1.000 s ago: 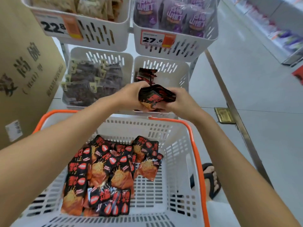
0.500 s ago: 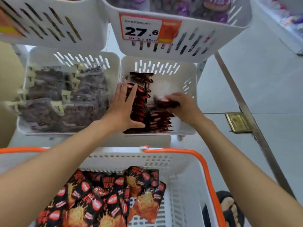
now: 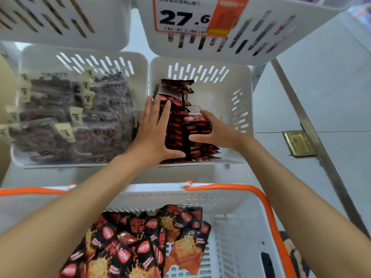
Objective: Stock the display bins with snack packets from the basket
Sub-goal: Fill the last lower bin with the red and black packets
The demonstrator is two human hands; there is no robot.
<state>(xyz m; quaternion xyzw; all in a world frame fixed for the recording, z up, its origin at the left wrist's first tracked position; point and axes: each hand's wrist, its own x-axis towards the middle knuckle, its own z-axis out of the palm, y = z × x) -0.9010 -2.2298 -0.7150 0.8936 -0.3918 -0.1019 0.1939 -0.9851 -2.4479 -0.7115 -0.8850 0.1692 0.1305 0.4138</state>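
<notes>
"Where were the hands?"

"Both were inside the lower right display bin (image 3: 230,97). The left hand (image 3: 154,133) lay flat, fingers straight, pressed against the left side of a row of red-and-black snack packets (image 3: 180,117) standing on edge, with its thumb across the near end."

"And the other?"

"The right hand (image 3: 218,131) gripped the same row from the right, fingers curled over the top edges and thumb reaching across the packets."

"The rest of the stock?"

"Some loose packets (image 3: 144,243) of the same kind lay in the white basket (image 3: 230,217) with orange handles, nearest the camera. The neighbouring bin (image 3: 80,61) on the left held dark clear-wrapped packs (image 3: 70,117). Above, an upper bin (image 3: 261,47) carried a price tag (image 3: 186,17) reading 27.6."
</notes>
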